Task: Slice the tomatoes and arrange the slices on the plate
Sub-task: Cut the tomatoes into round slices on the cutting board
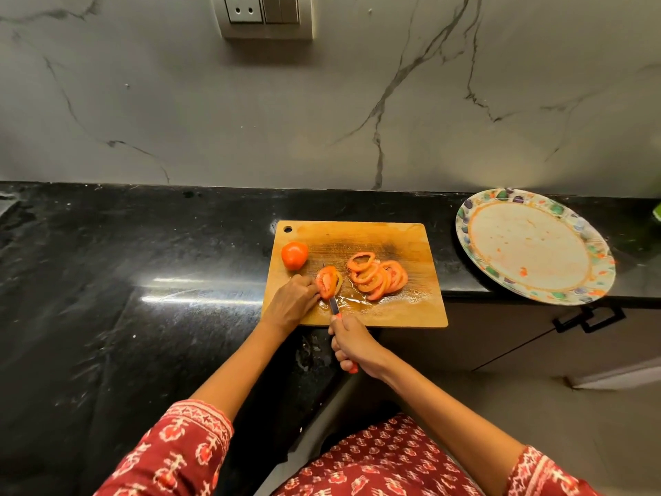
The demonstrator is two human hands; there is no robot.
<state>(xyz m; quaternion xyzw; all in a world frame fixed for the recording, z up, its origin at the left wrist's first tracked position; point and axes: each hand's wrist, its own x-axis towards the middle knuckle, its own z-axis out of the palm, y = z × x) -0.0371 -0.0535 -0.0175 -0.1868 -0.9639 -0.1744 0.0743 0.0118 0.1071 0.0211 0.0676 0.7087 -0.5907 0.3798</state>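
Note:
A wooden cutting board point(411, 241) lies on the black counter. On its left stands a whole tomato point(294, 255). My left hand point(291, 302) holds a partly cut tomato point(327, 281) near the board's front. My right hand point(352, 347) grips a red-handled knife point(334, 305) whose blade is in that tomato, with a fresh slice leaning off its right side. A pile of several slices point(377, 275) lies to the right on the board. The patterned plate point(479, 209) sits at the right with only juice smears on it.
The black counter point(143, 281) spreads wide to the left. Its front edge steps back right of the board, with cabinet fronts and a black handle point(586, 318) below the plate. A marble wall with a socket point(263, 14) rises behind.

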